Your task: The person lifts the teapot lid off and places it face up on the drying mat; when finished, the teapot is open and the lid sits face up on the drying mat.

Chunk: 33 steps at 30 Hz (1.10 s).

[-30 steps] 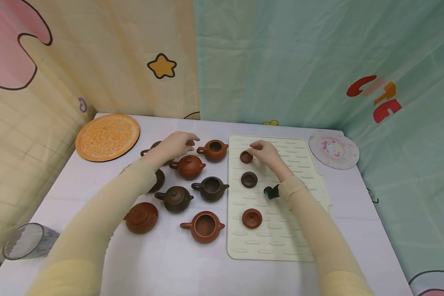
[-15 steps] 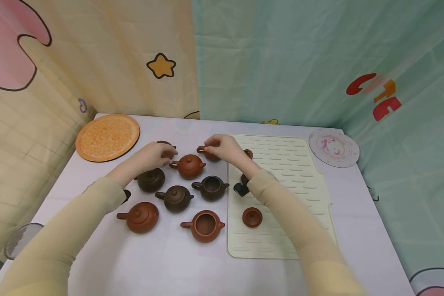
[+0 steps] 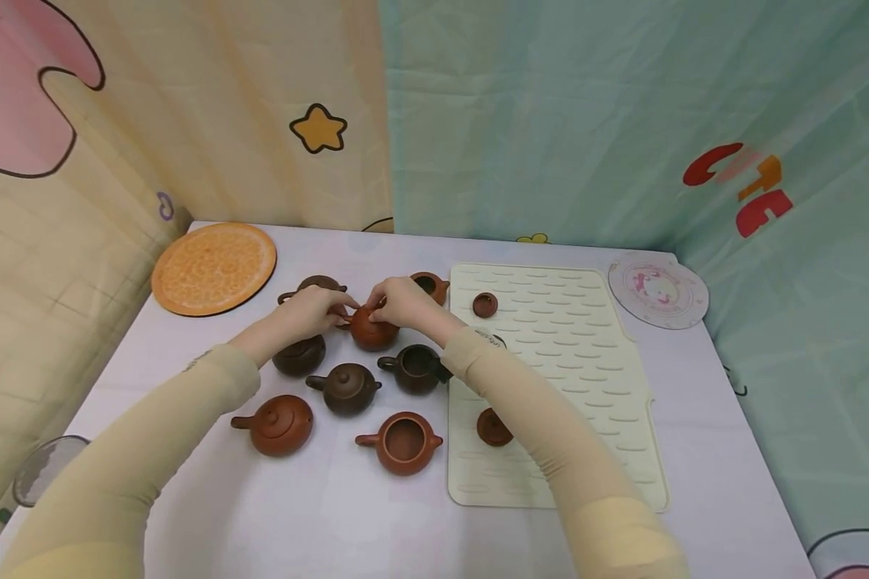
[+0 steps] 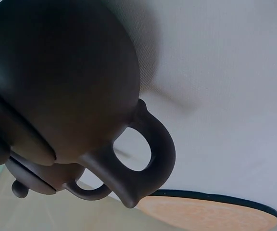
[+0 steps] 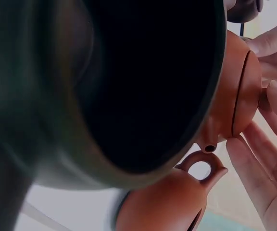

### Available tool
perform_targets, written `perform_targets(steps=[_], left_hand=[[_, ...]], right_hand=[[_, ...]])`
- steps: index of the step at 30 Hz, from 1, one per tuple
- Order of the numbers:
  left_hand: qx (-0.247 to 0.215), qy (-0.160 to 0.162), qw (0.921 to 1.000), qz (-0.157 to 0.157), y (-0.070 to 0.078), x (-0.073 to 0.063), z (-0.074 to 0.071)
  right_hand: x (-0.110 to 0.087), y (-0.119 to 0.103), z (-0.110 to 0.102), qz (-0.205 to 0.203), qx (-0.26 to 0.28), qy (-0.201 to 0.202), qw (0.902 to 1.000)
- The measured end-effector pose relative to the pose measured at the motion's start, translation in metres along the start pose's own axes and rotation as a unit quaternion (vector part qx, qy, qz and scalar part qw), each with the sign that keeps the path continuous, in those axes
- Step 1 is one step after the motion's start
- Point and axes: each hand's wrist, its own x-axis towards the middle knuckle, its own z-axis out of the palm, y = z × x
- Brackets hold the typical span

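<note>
A lidded reddish-brown teapot (image 3: 372, 334) stands at the back of the group. My left hand (image 3: 306, 314) pinches its handle, which the fingers mostly cover. From the other side my right hand (image 3: 407, 302) reaches over it, thumb and fingers at the knob of its lid. In the right wrist view the lid (image 5: 247, 94) sits on the teapot, other fingers spread beside it. Close to my left wrist is a dark lidded teapot (image 4: 76, 72). An open dark teapot (image 3: 414, 370) and an open reddish one (image 3: 430, 287) lie near my right forearm.
On a cream ridged mat (image 3: 572, 386) lie small lids, a red lid (image 3: 485, 305) and another red lid (image 3: 492, 428) among them. Further teapots (image 3: 281, 426) stand in front. An orange round placemat (image 3: 213, 269), a pink round mat (image 3: 659, 289) and a glass (image 3: 47, 470) lie near the edges.
My right hand has moved left from the lid on the mat, past the open reddish teapot, to the lidded one. My left hand has come down to that teapot's handle.
</note>
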Motion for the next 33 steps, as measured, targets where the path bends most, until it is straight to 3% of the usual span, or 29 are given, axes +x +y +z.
perform_targets(steps=[11,16,20,22,24,27,30,33], left_hand=[[-0.004,-0.003,0.9999,-0.016,0.0,0.0,0.0],[-0.005,-0.002,0.9999,-0.012,-0.001,0.001,0.001],[0.0,-0.005,0.9998,-0.018,0.0,0.001,0.0],[0.005,-0.007,0.9997,-0.022,0.0,0.001,-0.001],[0.009,-0.01,0.9996,-0.023,0.0,0.001,-0.001],[0.01,-0.012,0.9996,-0.025,0.0,0.001,-0.001],[0.01,-0.015,0.9994,-0.028,0.001,0.001,-0.001],[0.011,-0.016,0.9994,-0.029,0.001,0.002,-0.001]], right_hand=[[-0.002,0.0,0.002,-0.006,-0.009,0.018,0.9998],[-0.013,0.011,-0.008,0.008,0.068,0.039,0.9969],[-0.026,0.029,-0.021,0.03,0.185,0.048,0.9812],[-0.034,0.042,-0.027,0.051,0.279,0.049,0.9578],[-0.044,0.055,-0.033,0.076,0.378,0.055,0.9213],[-0.061,0.079,-0.042,0.093,0.517,0.072,0.8481],[-0.079,0.104,-0.049,0.097,0.609,0.093,0.7814],[-0.095,0.129,-0.053,0.106,0.669,0.11,0.7277]])
